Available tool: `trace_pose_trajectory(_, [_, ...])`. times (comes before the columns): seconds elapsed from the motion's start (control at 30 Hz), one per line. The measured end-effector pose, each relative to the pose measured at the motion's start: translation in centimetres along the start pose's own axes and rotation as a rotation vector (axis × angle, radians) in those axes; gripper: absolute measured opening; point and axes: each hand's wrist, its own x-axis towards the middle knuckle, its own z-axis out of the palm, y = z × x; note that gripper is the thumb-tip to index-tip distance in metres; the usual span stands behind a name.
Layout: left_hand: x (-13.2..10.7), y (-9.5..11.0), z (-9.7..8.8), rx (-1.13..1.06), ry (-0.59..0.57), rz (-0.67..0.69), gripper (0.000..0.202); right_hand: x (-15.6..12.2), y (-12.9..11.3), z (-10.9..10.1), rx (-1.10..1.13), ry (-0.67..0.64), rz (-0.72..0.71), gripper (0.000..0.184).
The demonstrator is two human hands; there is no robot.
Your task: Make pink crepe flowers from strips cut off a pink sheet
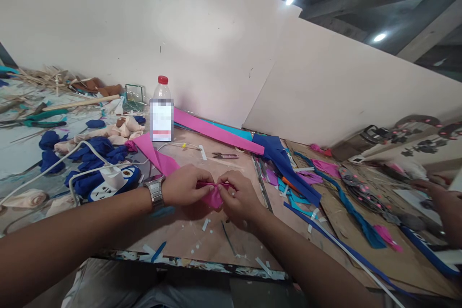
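Note:
Close together over the middle of the board, my two hands pinch one strip of pink fabric. My left hand [189, 185], with a metal watch on its wrist, is closed on the gathered part. Opposite it, my right hand [236, 195] grips the same folds with thumb and fingers. Between them the pink fabric strip [213, 198] bunches into a small puckered shape. Its long flat tail [153, 154] runs up past the left wrist toward the phone. Beyond the hands lies a pair of thread snips [225, 156].
A phone [161, 120] leans against a red-capped bottle [163, 87]. A power strip [115, 185], its cable and blue fabric rosettes [97, 151] crowd the left. Pink [216, 131] and blue strips [288, 168] lie behind and right. Another person's hand [442, 207] shows at far right.

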Motion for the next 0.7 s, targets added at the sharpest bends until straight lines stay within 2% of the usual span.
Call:
trace_pose_trajectory(0.23, [0.28, -0.22, -0.03, -0.110, -0.063, -0.042, 0.034, 0.11, -0.15, -0.15, 0.004, -0.013, 0.071, 0.008])
trace_pose_trajectory(0.4, [0.40, -0.80, 0.01, -0.163, -0.109, -0.057, 0.030, 0.13, 0.05, -0.03, -0.025, -0.026, 0.083, 0.006])
trace_pose_trajectory(0.53, [0.46, -0.95, 0.14, -0.167, -0.096, -0.035, 0.036, 0.05, -0.03, -0.01, -0.031, -0.034, 0.060, 0.006])
trace_pose_trajectory(0.7, [0.45, -0.84, 0.25, -0.147, -0.100, -0.020, 0.033, -0.01, -0.17, -0.07, -0.047, -0.036, 0.049, 0.005])
